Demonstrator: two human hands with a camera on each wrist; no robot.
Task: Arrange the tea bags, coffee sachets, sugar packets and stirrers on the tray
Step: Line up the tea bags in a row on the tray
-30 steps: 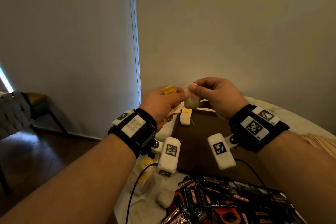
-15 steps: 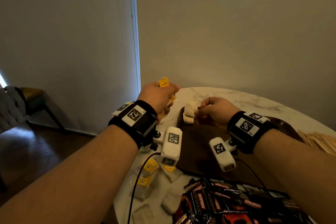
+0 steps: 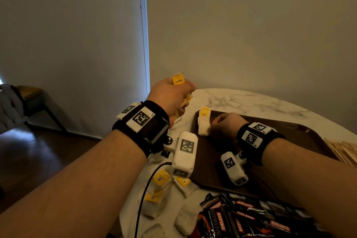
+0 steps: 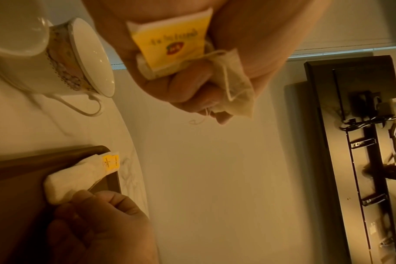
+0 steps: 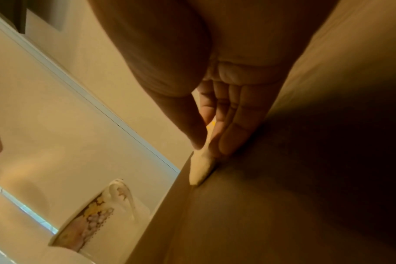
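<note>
My left hand [image 3: 173, 94] is raised over the table's left rim, gripping a bunch of tea bags [image 4: 233, 84] with yellow tags [image 3: 178, 79]. My right hand [image 3: 224, 124] is low at the far left corner of the dark brown tray [image 3: 289, 135]. Its thumb and fingers pinch a white tea bag [image 5: 202, 166] that lies on the tray. That bag [image 3: 203, 127] sits beside another with a yellow tag [image 3: 205, 111]. In the left wrist view the same tea bags [image 4: 72, 176] lie in the tray's corner, my right hand [image 4: 97, 223] at their near end.
Several loose tea bags [image 3: 160, 195] lie on the marble table [image 3: 241, 100] near its front left edge. Black coffee sachets [image 3: 241, 218] are piled in front of the tray. Wooden stirrers [image 3: 345, 150] lie at the right. A patterned cup [image 4: 57, 60] stands beyond the tray.
My right hand came down from mid-air with the tea bag and laid it in the tray's far left corner. My left hand stayed raised with its bunch of tea bags.
</note>
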